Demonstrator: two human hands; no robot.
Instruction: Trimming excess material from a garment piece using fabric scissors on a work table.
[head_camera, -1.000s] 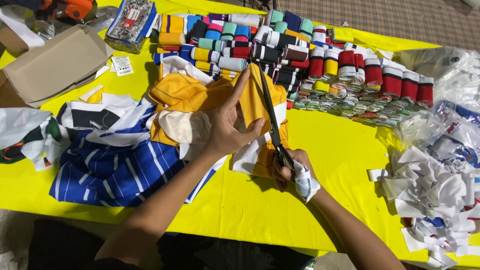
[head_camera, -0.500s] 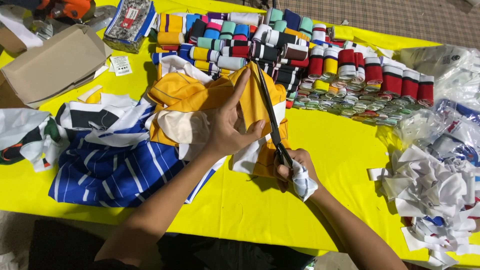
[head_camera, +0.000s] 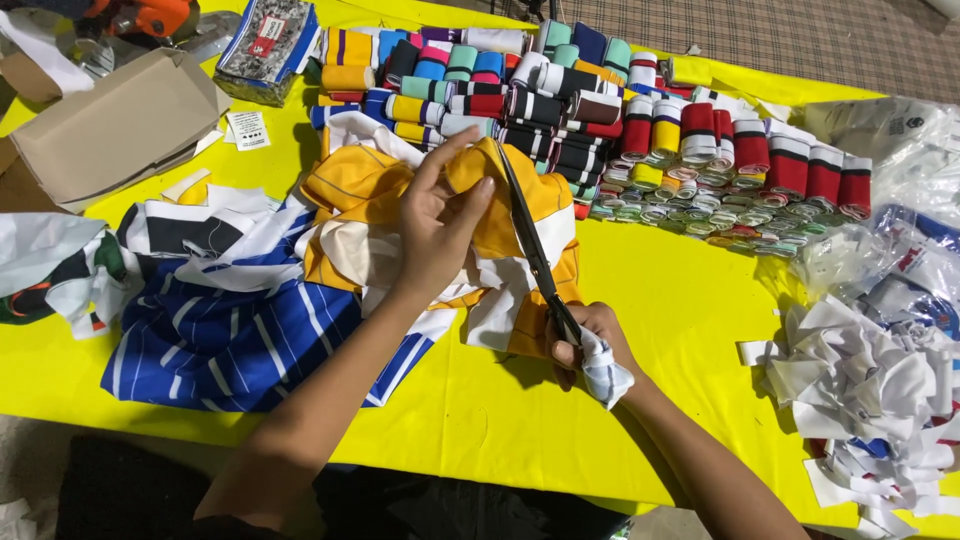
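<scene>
My left hand (head_camera: 443, 225) presses flat on a bunched orange and white cloth (head_camera: 365, 205) lying on the yellow table (head_camera: 690, 310). My right hand (head_camera: 590, 345) grips the handles of long black scissors (head_camera: 530, 245), the handles wrapped in a pale rag. The blades run up along the cloth's right side, close beside my left fingers, with their tips near the rolls at the back. Whether the blades are apart I cannot tell.
A blue striped cloth (head_camera: 230, 335) lies left of the orange one. Several rolls of coloured striped ribbing (head_camera: 640, 120) line the back. A heap of white scraps (head_camera: 860, 380) sits at the right, plastic bags (head_camera: 890, 140) behind it, and a cardboard box (head_camera: 110, 125) at the back left.
My left hand has shifted slightly on the cloth, and the scissors have edged a little further along the fabric. The rest stays as it was.
</scene>
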